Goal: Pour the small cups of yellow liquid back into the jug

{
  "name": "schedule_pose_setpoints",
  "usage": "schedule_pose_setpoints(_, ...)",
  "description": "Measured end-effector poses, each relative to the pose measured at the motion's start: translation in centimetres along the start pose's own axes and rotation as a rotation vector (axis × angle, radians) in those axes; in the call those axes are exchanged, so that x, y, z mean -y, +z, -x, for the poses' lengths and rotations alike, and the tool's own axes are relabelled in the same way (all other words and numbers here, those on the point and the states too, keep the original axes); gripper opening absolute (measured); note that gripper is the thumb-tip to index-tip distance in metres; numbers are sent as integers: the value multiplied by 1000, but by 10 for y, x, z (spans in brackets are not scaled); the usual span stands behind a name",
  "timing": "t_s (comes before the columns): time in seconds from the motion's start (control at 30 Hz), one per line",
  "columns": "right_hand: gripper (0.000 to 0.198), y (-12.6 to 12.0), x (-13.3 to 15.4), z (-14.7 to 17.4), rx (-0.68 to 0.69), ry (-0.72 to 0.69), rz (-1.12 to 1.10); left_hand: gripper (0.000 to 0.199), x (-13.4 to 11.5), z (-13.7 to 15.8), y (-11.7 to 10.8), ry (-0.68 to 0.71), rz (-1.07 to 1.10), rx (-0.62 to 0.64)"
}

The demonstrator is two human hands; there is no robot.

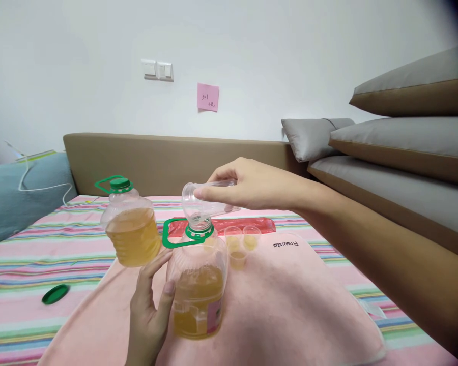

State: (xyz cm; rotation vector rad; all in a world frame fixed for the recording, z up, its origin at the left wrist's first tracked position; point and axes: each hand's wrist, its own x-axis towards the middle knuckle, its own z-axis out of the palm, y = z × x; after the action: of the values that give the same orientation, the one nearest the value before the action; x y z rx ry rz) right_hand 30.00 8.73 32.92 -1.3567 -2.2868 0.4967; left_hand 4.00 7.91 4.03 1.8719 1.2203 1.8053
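Half-curled left hand (149,300) touches bottle (199,284); right (248,185) clasps container (193,204).

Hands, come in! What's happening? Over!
Right fingers gripping clear container, tipped over open bottle. Left fingers at its side. Small cups nearby, not blocking.

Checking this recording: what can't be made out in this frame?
All in the head view:
- Clear container: partly hidden by the right hand.
- Label on the open bottle: too small, blurred.
- Red plastic: partly hidden behind the open bottle.
- Stacked cushions: cut off by the right edge.
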Motion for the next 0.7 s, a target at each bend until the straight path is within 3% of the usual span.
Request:
schedule_pose_setpoints(0.27, 37, -6, 4, -2, 11, -21, 64, 38, 2, 0, 0, 13, -5, -4)
schedule_pose_setpoints(0.7, 40, -9, 4, 0, -1, -134, 40, 37, 0, -1, 1, 29, -10, -11)
